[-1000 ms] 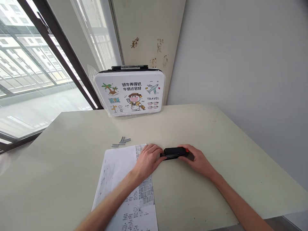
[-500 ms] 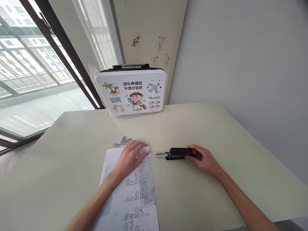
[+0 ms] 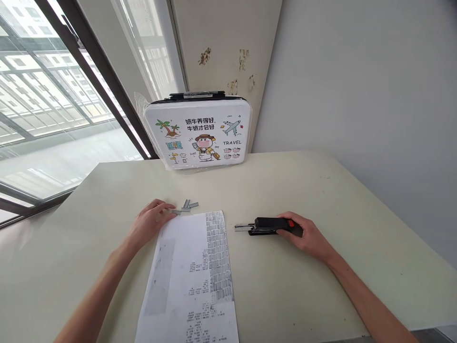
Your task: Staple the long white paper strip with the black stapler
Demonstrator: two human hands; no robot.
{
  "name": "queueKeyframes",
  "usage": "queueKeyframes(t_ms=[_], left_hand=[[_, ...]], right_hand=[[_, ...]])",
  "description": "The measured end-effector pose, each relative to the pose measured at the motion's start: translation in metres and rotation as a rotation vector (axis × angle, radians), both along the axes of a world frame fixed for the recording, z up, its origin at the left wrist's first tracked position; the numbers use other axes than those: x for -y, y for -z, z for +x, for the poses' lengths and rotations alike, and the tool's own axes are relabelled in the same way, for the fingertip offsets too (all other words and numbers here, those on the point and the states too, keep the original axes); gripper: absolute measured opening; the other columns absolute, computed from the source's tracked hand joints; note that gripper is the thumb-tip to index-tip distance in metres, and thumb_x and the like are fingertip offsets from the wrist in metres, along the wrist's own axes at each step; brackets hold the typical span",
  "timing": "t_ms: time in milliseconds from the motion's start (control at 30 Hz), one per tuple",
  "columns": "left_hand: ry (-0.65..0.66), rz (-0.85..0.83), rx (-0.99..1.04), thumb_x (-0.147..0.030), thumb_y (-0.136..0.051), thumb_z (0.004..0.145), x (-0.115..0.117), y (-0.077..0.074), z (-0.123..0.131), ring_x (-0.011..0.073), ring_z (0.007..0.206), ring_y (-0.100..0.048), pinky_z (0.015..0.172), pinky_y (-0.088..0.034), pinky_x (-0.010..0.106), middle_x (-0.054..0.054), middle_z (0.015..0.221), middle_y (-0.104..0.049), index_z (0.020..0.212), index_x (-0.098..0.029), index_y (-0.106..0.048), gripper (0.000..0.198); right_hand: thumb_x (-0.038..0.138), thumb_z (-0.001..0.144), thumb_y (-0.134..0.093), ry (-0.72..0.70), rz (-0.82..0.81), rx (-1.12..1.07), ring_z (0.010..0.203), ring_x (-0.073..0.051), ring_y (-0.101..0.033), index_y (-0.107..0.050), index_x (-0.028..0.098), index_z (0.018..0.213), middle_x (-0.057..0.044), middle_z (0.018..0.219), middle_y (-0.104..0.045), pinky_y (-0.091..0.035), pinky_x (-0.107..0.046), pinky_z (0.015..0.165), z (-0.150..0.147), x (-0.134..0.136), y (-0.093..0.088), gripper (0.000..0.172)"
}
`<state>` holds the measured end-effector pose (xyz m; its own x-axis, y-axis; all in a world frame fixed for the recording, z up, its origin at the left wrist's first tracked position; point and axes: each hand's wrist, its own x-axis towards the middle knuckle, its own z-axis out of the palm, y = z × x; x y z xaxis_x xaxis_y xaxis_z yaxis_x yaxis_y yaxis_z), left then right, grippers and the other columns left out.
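A black stapler with a red button lies in my right hand, the fingers wrapped round its back end. From its left end sticks out a metal staple tray. My left hand is at the left end of a strip of staples, thumb and index finger apart on either side of it. More staple strips lie loosely together just to the right. Below them is a printed paper sheet, with dense dark marks along its right side.
Everything rests on a pale table. At its back stands a white case with cartoon prints and a black handle, partly wrapped in clear plastic. A window is on the left and a grey wall on the right.
My left hand has moved left off the paper's top edge to the staple strips, uncovering the sheet. My right hand still holds the stapler in the same place. The view has shifted slightly.
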<state>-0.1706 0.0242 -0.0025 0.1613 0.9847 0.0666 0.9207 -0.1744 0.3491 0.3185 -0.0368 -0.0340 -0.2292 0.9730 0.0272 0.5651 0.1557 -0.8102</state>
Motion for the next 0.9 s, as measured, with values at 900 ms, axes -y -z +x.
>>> queueKeyframes(t_ms=[900], left_hand=[[0.230, -0.070, 0.584, -0.045, -0.062, 0.100, 0.045, 0.012, 0.167, 0.0189, 0.080, -0.068, 0.072, -0.057, 0.033, 0.002, 0.094, -0.072, 0.110, -0.028, -0.075, 0.024]], right_hand=[[0.058, 0.095, -0.061, -0.018, 0.029, 0.018, 0.093, -0.025, -0.066, -0.064, 0.031, 0.115, -0.003, 0.105, -0.073, -0.055, -0.039, 0.084, 0.000, -0.003, 0.001, 0.033]])
